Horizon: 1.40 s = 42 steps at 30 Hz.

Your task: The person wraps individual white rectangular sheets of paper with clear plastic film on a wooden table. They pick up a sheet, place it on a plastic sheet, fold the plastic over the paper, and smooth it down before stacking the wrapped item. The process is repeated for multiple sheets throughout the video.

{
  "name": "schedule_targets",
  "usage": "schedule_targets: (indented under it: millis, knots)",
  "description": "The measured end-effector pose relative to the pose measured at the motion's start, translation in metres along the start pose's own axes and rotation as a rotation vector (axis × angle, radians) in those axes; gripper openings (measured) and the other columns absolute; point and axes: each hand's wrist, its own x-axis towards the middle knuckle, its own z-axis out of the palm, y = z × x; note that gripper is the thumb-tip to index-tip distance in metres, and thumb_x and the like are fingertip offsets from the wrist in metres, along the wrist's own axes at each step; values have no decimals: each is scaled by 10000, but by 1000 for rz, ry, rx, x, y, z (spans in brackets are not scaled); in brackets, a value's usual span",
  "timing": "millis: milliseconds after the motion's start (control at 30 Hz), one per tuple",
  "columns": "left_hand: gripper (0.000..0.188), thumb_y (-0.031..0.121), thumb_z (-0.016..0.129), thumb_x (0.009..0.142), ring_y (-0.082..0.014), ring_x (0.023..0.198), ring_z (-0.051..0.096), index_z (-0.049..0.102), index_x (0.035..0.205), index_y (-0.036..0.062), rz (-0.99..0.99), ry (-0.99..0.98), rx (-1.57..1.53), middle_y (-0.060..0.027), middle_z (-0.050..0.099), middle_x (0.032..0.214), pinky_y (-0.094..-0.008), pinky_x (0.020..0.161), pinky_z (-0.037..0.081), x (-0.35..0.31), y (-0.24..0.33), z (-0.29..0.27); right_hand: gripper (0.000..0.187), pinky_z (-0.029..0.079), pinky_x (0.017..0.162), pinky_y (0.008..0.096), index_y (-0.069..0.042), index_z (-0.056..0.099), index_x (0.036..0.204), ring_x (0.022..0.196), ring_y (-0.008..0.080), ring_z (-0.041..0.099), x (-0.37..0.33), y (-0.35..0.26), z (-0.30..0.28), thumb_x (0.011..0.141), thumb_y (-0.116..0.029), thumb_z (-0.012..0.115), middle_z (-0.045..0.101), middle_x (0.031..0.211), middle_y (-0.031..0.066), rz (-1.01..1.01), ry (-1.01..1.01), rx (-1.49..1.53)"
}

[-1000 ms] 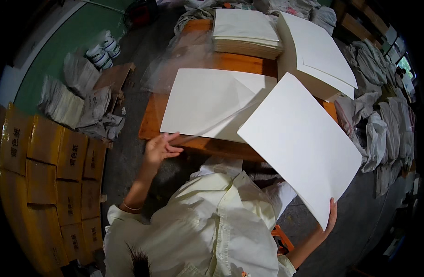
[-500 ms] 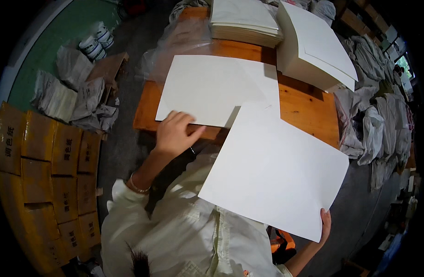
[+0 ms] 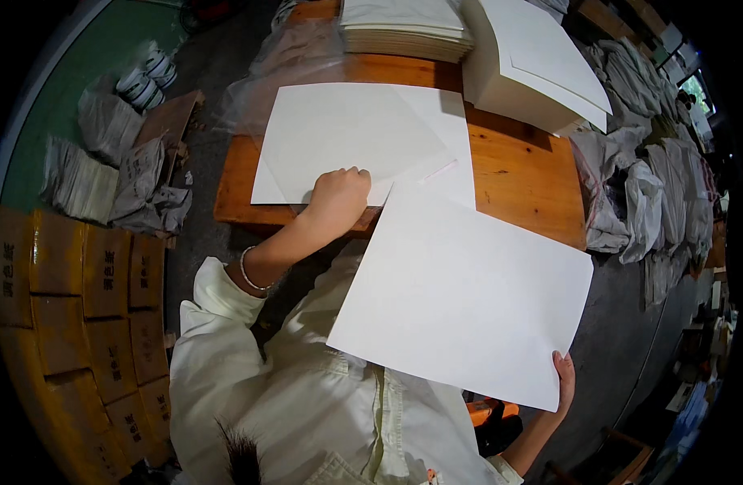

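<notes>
A large white sheet [image 3: 460, 291] slants in front of my body. My right hand [image 3: 563, 378] grips it by the lower right corner, fingers behind it. Its upper left corner reaches over another white sheet [image 3: 295, 113] lying on the wooden table [image 3: 525, 186]. On that lying sheet is a thin, see-through plastic sheet [image 3: 363, 137], turned at an angle, with a narrow strip near its right corner. My left hand [image 3: 341, 198] is closed at the near edge of the plastic, apparently pinching it; the fingertips are hidden.
Behind are a stack of cream sheets [image 3: 404, 36] and a taller white stack [image 3: 533, 65]. Crumpled clear plastic [image 3: 295, 61] hangs at the table's far left. Yellow-brown cartons [image 3: 109, 275] are piled at left. Grey wrapped bundles [image 3: 630, 178] stand at right.
My left hand has moved right along the table edge and its fingers have curled closed. The see-through sheet has turned on the white one. My right hand still holds its sheet.
</notes>
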Motion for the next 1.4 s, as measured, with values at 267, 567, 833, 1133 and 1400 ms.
schedule_targets:
  millis: [267,567,833,1133,1400]
  knots:
    - [104,61,555,780,-356,687,640,602,836,-13,-108,-43,-158,-189,636,754,-394,642,536,1,-6,-1,456,578,566,277,84,410,1261,727,205,682,25,5,20,909,-175,542,634,967,211,-17,-8,78]
    - [287,102,599,839,-302,979,650,639,1106,4,-182,-208,-713,-201,659,1034,-314,845,509,-9,-30,-31,421,552,583,257,75,445,1225,710,174,647,36,32,68,927,-209,534,625,918,179,-95,193,-27]
    - [284,73,584,812,-319,965,641,628,1071,-34,-215,-178,-823,-220,649,1021,-339,862,486,-46,-40,-42,400,535,682,252,46,478,1224,832,152,637,25,60,70,922,-206,554,632,1002,141,-150,130,79]
    - [323,3,541,828,-287,1231,490,602,1143,-32,-152,-188,-768,-199,586,1209,-348,1013,413,-57,-38,-37,405,528,680,251,45,480,1229,825,157,634,7,60,81,935,-230,529,628,1000,142,-170,192,27]
    - [317,16,539,841,-285,1228,492,605,1149,-17,-67,-130,-654,-179,583,1221,-358,1028,401,-61,-37,-33,330,506,703,236,10,514,1218,817,112,621,7,88,67,954,-188,521,641,998,75,-206,202,126]
